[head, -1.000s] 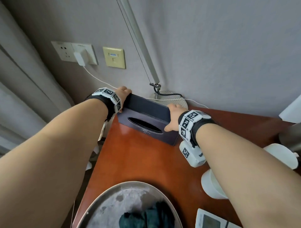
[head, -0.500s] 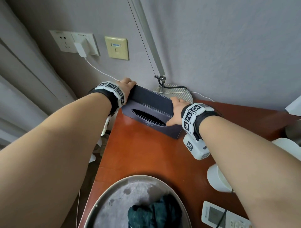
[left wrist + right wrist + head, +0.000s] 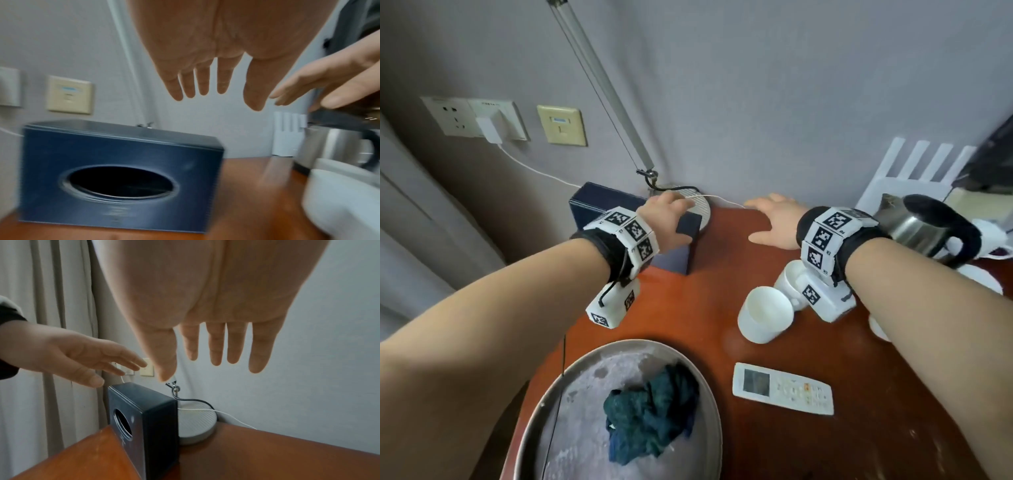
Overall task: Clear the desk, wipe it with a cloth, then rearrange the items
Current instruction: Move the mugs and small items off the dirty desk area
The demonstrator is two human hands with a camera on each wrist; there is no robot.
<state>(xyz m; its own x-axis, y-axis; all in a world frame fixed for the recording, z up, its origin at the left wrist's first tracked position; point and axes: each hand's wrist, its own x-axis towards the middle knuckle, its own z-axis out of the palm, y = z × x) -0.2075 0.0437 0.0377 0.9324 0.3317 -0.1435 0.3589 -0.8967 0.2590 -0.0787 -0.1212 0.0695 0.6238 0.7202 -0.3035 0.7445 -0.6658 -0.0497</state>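
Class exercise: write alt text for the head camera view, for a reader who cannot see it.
Both hands, left hand and right hand, hover open above a dark blue tissue box standing at the back of a wooden desk.

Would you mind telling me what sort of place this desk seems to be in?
Probably a hotel room: an electric kettle and white cups stand on the wooden desk, with an air-conditioner remote and tissue box.

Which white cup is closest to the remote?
The white cup standing in the open on the desk, just beyond the remote. The other cup sits farther back, half hidden under the right wrist.
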